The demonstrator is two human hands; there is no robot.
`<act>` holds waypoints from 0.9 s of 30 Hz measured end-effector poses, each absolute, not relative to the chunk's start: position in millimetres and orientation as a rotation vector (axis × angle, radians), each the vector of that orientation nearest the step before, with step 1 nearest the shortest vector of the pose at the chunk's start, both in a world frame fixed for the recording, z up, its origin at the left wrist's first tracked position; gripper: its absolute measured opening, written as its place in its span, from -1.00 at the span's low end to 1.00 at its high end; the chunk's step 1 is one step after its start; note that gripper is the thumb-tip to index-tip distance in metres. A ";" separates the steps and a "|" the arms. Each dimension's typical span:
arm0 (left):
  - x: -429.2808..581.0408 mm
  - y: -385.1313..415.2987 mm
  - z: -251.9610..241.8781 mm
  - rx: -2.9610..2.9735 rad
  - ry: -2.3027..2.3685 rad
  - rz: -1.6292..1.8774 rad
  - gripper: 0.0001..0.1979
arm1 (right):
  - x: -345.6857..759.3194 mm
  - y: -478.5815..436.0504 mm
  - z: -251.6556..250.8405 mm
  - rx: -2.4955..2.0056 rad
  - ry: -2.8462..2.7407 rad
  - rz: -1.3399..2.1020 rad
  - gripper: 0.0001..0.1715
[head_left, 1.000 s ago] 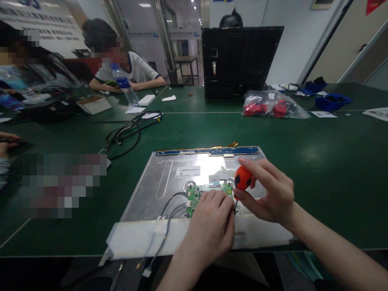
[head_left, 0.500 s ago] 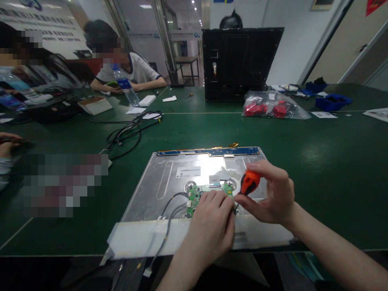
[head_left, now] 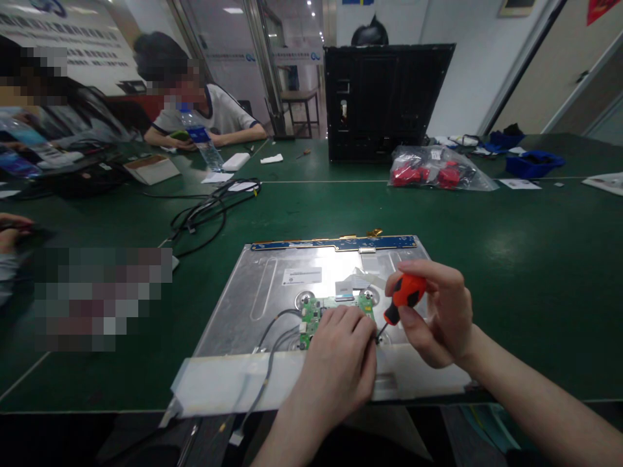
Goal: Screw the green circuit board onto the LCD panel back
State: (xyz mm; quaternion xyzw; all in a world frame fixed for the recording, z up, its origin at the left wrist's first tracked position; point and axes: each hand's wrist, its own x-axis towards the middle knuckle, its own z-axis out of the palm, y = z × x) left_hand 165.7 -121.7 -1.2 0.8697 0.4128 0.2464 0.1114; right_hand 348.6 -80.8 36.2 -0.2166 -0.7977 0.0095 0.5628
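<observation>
A bare metal-backed display panel [head_left: 228, 292] lies flat in front of me, with a green circuit board [head_left: 310, 312] on its middle. My left hand [head_left: 341, 353] covers much of that board, fingers bent together and pressing on it; its fingertips are partly hidden. In my right hand [head_left: 440, 311] is a short orange and black screwdriver [head_left: 407, 292], gripped between thumb and fingers. The screwdriver slants down to the left, its shaft tip at the board's lower right corner beside my left fingers. Whether a screw sits under the tip cannot be made out.
Grey cables [head_left: 272, 363] run from the board over the panel's front edge. Black cables [head_left: 207, 211] lie coiled to the left. Farther back stand a black screen housing [head_left: 384, 97], a plastic bag with red items [head_left: 440, 170] and a bottle [head_left: 204, 143]. Other people sit at left.
My right thumb has shifted from low by the shaft up onto the screwdriver's handle. The handle has moved slightly right, and the shaft now shows. My left hand has stayed in place.
</observation>
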 end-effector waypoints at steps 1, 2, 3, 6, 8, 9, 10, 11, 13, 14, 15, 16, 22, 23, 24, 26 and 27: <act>165.7 -121.8 -1.4 2.552 1.212 0.737 -0.87 | 348.2 -79.9 36.7 -0.500 -1.886 0.018 -0.31; 165.6 -121.8 -1.6 2.549 1.211 0.754 -0.86 | 347.6 -78.9 37.3 -0.488 -1.890 0.004 -0.33; 165.5 -121.9 -1.9 2.547 1.210 0.774 -0.86 | 346.9 -78.0 38.0 -0.480 -1.887 -0.014 -0.34; 165.2 -121.8 -2.7 2.552 1.199 0.816 -0.84 | 345.7 -77.1 40.1 -0.514 -1.858 -0.097 -0.37; 165.0 -121.7 -3.0 2.559 1.196 0.825 -0.84 | 345.7 -78.0 41.3 -0.567 -1.863 -0.153 -0.39; 165.0 -121.7 -3.1 2.559 1.197 0.823 -0.84 | 345.8 -78.7 41.7 -0.580 -1.877 -0.169 -0.39; 165.1 -121.6 -3.0 2.559 1.195 0.819 -0.84 | 346.0 -79.5 41.8 -0.583 -1.892 -0.177 -0.38; 165.3 -121.6 -2.9 2.557 1.196 0.812 -0.85 | 346.1 -80.3 41.4 -0.581 -1.906 -0.177 -0.37; 165.7 -121.4 -2.6 2.553 1.195 0.790 -0.86 | 346.4 -81.5 39.1 -0.574 -1.901 -0.141 -0.31; 165.9 -121.4 -2.4 2.551 1.198 0.779 -0.86 | 346.5 -81.9 37.3 -0.568 -1.884 -0.108 -0.26; 166.0 -121.4 -2.1 2.552 1.202 0.767 -0.87 | 346.7 -82.0 35.3 -0.556 -1.858 -0.070 -0.22; 166.2 -121.3 -1.9 2.554 1.208 0.758 -0.87 | 346.9 -82.0 33.4 -0.538 -1.834 -0.038 -0.19; 165.0 -121.2 -1.8 2.548 1.198 0.758 -0.87 | 345.9 -78.3 33.0 -0.477 -1.861 -0.004 -0.27; 164.6 -121.3 -2.2 2.544 1.193 0.773 -0.86 | 345.4 -77.3 34.3 -0.470 -1.861 -0.013 -0.27; 164.3 -121.4 -2.7 2.543 1.190 0.789 -0.85 | 344.9 -76.3 35.5 -0.467 -1.857 -0.031 -0.28; 164.1 -121.6 -3.6 2.544 1.191 0.809 -0.84 | 344.2 -75.0 37.3 -0.484 -1.847 -0.086 -0.31; 164.1 -121.7 -4.0 2.546 1.191 0.815 -0.84 | 344.1 -75.0 38.1 -0.499 -1.846 -0.116 -0.35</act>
